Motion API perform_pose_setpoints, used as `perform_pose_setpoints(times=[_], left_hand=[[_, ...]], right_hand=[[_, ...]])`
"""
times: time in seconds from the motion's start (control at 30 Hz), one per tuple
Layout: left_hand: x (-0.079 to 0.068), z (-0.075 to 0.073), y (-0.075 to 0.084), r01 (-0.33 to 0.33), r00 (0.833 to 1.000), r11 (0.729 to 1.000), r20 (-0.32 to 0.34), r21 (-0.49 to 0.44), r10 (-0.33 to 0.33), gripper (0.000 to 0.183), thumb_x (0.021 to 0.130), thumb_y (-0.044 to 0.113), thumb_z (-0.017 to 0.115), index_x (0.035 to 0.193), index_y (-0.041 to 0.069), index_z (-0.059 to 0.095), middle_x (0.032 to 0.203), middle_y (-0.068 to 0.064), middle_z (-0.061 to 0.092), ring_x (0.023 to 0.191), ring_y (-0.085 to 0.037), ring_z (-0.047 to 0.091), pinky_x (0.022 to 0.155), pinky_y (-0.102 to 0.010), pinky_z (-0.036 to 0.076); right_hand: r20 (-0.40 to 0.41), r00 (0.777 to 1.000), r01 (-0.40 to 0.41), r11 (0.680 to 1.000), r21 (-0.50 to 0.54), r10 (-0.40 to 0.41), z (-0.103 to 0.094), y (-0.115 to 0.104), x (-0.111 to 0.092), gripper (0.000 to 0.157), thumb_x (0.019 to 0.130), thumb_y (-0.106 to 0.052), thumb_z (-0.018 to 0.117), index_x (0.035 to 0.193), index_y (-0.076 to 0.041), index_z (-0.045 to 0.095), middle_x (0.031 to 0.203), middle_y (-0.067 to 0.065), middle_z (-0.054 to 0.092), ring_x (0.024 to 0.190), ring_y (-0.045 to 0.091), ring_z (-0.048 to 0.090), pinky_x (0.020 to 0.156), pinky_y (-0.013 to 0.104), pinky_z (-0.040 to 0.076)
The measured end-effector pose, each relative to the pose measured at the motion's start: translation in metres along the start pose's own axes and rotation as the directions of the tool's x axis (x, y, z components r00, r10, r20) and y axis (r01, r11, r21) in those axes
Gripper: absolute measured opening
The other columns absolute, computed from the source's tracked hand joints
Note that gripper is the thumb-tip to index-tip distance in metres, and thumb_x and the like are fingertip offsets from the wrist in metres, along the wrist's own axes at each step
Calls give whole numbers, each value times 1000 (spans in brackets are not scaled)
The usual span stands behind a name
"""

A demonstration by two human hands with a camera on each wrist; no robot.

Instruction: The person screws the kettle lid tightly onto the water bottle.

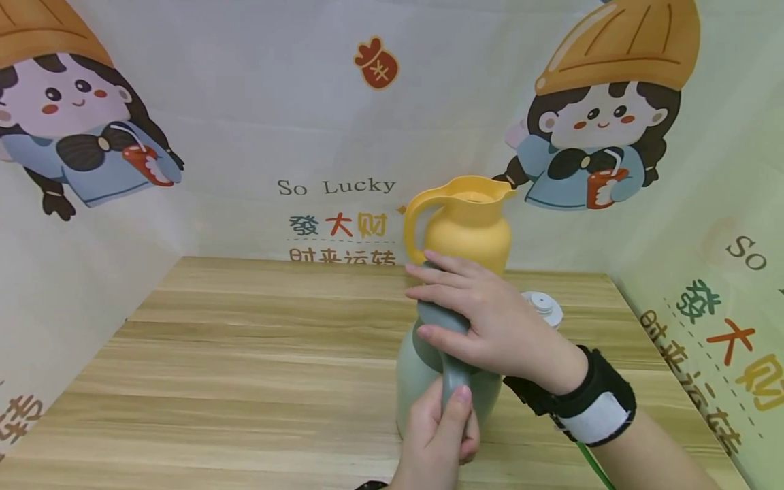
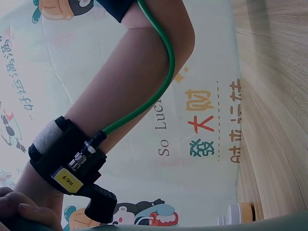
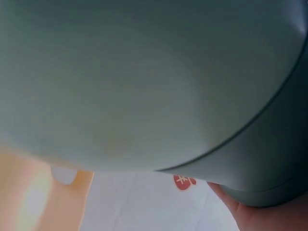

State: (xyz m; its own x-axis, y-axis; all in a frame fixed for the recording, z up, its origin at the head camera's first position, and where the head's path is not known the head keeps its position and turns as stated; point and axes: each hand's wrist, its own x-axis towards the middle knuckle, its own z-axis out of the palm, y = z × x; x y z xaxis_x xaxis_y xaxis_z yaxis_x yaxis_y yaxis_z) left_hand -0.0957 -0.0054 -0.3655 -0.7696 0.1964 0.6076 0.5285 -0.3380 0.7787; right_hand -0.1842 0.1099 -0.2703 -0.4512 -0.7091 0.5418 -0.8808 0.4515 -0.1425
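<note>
A pale green vacuum jug (image 1: pixel 410 381) with a darker grey-green neck and handle stands upright on the table. My left hand (image 1: pixel 431 425) grips its handle (image 1: pixel 454 371), thumb along the outer side. Across the top of the jug lies my right hand (image 1: pixel 484 313), its fingers spread and nearly straight, covering much of the lid. In the right wrist view, the jug's body (image 3: pixel 120 96) fills most of the picture, and part of a hand (image 3: pixel 274 216) shows against the neck at the lower right.
Directly behind stands a yellow jug (image 1: pixel 471 238) with its handle to the left, partly covered by my right hand. A white round-topped object (image 1: pixel 544 307) is beside it, half hidden. The wood-grain table (image 1: pixel 245 361) is bordered by printed cloth walls (image 1: pixel 245 102).
</note>
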Motion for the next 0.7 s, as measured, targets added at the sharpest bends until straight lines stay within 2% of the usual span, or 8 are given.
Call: perform_pose_setpoints(times=[0.2,0.47,0.7], left_hand=[[-1,0,0,8,1000,1000,-1,-13,-8,24,98,-4,28,76,-3,38,43,-10,34,36,-13,30,32,-17,25],[-1,0,-1,9,1000,1000,-6,-6,-9,25,98,-3,29,75,-2,38,43,-9,34,37,-10,31,32,-17,25],[0,1,1,50,999,999,-10,1,-50,25,99,-2,30,75,-3,38,43,-11,34,38,-9,31,34,-15,25]], right_hand=[[-16,1000,-28,999,-42,27,2,-4,1,38,88,-38,54,116,-13,60,128,-1,50,128,18,30,104,39,26],[-41,992,-125,986,-109,121,4,-13,2,38,89,-38,52,115,-11,59,123,0,53,126,21,34,103,39,28],[-55,980,-198,971,-134,192,5,-19,1,40,88,-30,47,120,-8,57,125,6,52,126,22,33,104,37,25]])
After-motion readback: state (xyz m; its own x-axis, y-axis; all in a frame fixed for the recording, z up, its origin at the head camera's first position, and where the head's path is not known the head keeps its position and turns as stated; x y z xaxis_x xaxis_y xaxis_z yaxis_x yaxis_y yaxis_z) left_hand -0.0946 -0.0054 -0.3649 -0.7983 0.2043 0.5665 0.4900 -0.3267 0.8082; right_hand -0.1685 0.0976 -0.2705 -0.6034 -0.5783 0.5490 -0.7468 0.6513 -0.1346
